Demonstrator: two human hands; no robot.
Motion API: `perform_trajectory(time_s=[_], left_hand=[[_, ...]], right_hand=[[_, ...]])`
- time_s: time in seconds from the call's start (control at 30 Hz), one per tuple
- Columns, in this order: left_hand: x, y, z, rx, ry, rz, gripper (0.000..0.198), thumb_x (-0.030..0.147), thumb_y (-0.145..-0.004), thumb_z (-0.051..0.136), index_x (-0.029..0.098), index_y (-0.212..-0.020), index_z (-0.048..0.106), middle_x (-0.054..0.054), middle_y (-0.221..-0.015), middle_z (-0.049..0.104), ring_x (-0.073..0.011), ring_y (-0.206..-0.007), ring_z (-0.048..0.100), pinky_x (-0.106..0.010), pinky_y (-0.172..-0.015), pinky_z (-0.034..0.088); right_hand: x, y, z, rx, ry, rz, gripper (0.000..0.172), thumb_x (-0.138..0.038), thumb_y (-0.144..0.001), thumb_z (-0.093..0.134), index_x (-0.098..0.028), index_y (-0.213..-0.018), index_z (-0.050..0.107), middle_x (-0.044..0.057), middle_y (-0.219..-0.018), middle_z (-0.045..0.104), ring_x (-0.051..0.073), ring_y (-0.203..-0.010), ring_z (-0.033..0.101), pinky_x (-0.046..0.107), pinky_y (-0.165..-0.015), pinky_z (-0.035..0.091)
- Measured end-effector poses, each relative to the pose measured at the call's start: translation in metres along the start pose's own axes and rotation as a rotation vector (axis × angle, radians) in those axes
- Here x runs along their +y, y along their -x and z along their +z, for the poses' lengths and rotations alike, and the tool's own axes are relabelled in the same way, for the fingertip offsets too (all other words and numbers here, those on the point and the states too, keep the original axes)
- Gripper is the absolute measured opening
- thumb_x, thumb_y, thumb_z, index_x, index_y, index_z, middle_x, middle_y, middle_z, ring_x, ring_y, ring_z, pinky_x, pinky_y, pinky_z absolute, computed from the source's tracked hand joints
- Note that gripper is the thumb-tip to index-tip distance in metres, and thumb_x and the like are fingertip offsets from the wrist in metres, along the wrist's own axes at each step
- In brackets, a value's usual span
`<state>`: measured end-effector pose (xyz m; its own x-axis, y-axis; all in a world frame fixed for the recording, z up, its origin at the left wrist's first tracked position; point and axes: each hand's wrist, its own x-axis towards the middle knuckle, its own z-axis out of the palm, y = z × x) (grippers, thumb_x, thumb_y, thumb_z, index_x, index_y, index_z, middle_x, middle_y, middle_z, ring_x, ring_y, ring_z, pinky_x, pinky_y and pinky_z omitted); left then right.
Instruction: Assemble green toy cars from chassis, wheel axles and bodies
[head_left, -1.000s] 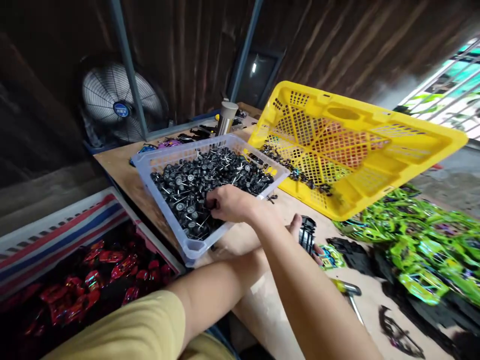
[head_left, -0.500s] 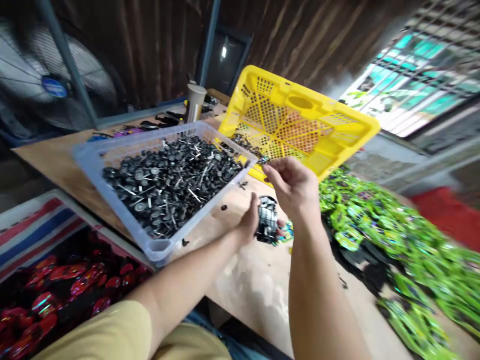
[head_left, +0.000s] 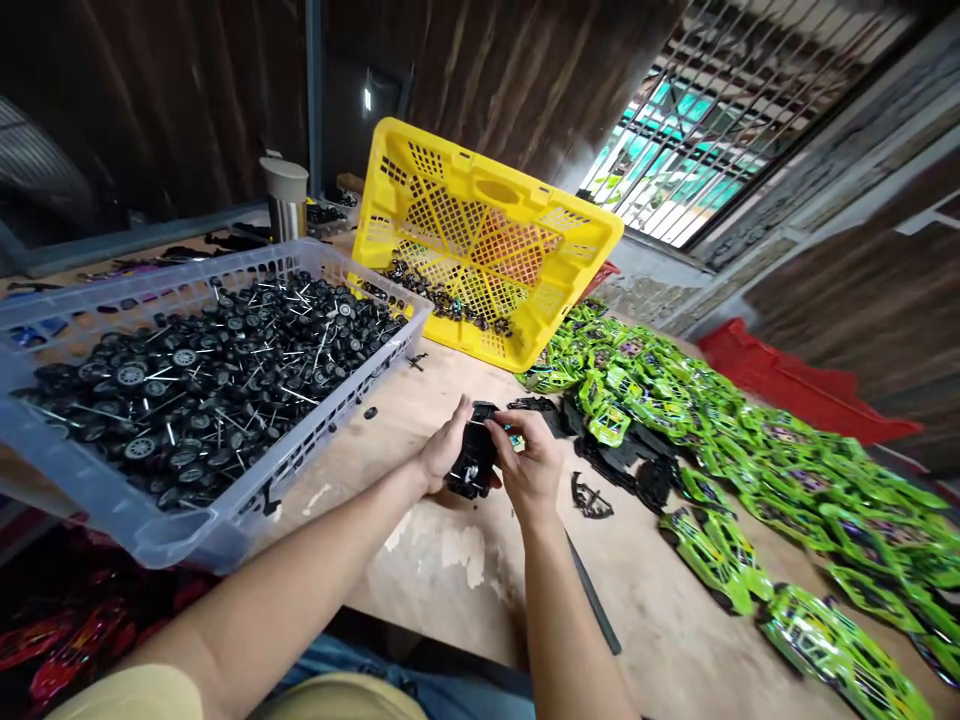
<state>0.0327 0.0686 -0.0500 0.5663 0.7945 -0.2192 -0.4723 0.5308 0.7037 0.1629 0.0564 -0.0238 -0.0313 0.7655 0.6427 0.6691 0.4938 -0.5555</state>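
My left hand (head_left: 442,452) grips a black plastic toy car chassis (head_left: 472,460) from its left side, above the wooden table. At the upper end of the chassis my right hand (head_left: 531,462) is closed in a pinch. A small part may be between its fingertips, but I cannot make it out. Silvery bits show on the chassis near both ends. Left of my hands stands a clear plastic bin (head_left: 217,540) heaped with black toy wheels on metal axles (head_left: 255,360). On the right lie black chassis pieces (head_left: 634,460) and a small black frame part (head_left: 590,497).
A yellow perforated basket (head_left: 491,190) is tipped up at the back, with small dark parts inside. Shiny green toy car bodies (head_left: 697,430) spread over the right side. A lidded tumbler (head_left: 287,200) stands behind the bin. Red toy bodies (head_left: 82,640) lie lower left.
My right hand has come down from near the yellow basket to the chassis. My left hand still holds the chassis, now turned differently. The view has swung right.
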Motion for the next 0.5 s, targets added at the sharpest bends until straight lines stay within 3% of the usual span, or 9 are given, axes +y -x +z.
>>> perform_trajectory(time_s=[0.17,0.37,0.5], left_hand=[[-0.002,-0.002,-0.001,-0.045,-0.031,-0.018,0.089,0.086,-0.078,0.024,0.014,-0.115,0.062,-0.009,-0.072,0.071,-0.0175,-0.045,0.064,-0.026,-0.043,0.049],[-0.002,-0.007,-0.003,0.03,-0.046,-0.048,0.086,0.083,-0.081,0.026,0.012,-0.111,0.064,-0.009,-0.069,0.071,-0.0185,-0.045,0.065,-0.028,-0.044,0.051],[-0.002,-0.007,-0.005,0.07,-0.07,-0.029,0.08,0.079,-0.084,0.029,0.013,-0.112,0.064,-0.008,-0.066,0.071,-0.0194,-0.044,0.065,-0.029,-0.044,0.052]], right_hand=[[0.013,0.008,0.002,0.071,-0.051,0.137,0.022,-0.04,-0.087,0.063,-0.019,-0.091,0.065,0.005,-0.086,0.067,0.017,-0.074,0.064,0.033,-0.069,0.058],[0.016,0.011,-0.002,-0.01,0.001,-0.006,0.012,-0.031,-0.088,0.063,-0.02,-0.089,0.067,0.005,-0.084,0.066,0.018,-0.08,0.064,0.035,-0.074,0.056],[0.019,0.014,0.001,-0.004,-0.066,0.038,0.011,-0.03,-0.088,0.065,-0.019,-0.09,0.066,0.004,-0.085,0.066,0.018,-0.079,0.064,0.033,-0.071,0.055]])
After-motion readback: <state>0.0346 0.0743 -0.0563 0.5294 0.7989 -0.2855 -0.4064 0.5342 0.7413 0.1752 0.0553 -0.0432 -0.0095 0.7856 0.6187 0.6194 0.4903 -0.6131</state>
